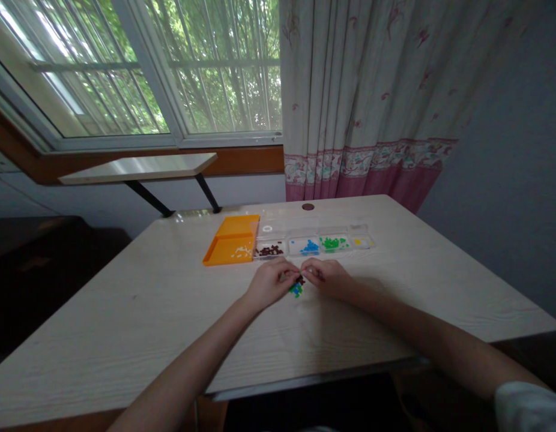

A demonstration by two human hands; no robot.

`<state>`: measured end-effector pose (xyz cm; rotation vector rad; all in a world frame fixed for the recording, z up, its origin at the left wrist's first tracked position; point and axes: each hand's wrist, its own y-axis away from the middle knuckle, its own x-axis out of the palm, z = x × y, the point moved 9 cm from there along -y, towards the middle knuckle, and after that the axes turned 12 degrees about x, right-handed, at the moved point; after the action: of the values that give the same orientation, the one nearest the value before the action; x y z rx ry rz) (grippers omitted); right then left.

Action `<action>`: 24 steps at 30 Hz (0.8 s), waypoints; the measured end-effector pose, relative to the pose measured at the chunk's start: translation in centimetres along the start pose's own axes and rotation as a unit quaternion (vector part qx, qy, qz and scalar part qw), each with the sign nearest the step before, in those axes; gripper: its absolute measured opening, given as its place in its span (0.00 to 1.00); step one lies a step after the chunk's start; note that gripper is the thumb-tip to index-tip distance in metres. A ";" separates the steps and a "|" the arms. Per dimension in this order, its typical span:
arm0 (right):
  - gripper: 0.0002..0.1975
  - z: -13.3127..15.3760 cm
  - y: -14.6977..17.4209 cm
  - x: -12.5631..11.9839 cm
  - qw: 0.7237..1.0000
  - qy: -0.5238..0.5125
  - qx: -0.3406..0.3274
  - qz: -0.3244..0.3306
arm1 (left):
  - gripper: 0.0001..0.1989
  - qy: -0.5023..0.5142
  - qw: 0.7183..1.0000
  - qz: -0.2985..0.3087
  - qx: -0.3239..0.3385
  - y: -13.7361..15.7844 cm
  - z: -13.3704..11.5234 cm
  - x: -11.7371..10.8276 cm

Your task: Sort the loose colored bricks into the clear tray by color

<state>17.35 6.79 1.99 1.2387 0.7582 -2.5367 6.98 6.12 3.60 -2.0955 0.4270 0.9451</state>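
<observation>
Close together over the table, both my hands have their fingers pinched. Between and just below the fingertips is a small cluster of joined plastic pieces (296, 290), green and blue at the lower end and dark brown near the top. My left hand (271, 282) grips it from the left. From the right, my right hand (328, 277) pinches at its upper end, where a bit of green shows. Fingers hide part of the cluster, so I cannot tell how the pieces join.
Behind my hands stands a clear compartment box (287, 254) with brown, blue, green and yellow pieces. An open orange case (215, 255) holding white pieces lies to its left. All rest on a pale wooden table (170, 324). A raised shelf (143, 167) stands at the back left.
</observation>
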 end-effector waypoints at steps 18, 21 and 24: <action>0.08 0.0 -0.1 -0.5 0.999 -0.001 0.012 -0.036 | 0.05 0.013 1.000 -0.003 -0.001 -0.2 -0.1 0.0; 0.08 0.2 -0.1 -0.7 0.999 0.000 0.013 -0.036 | 0.05 0.015 1.000 -0.003 0.004 -0.2 -0.2 0.0; 0.07 0.2 -0.1 -0.7 0.999 -0.005 0.014 -0.030 | 0.05 0.014 1.000 -0.002 0.003 -0.2 -0.1 0.0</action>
<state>17.59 6.73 2.69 1.2287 0.7709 -2.6091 7.10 6.15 3.72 -2.1061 0.4394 0.9111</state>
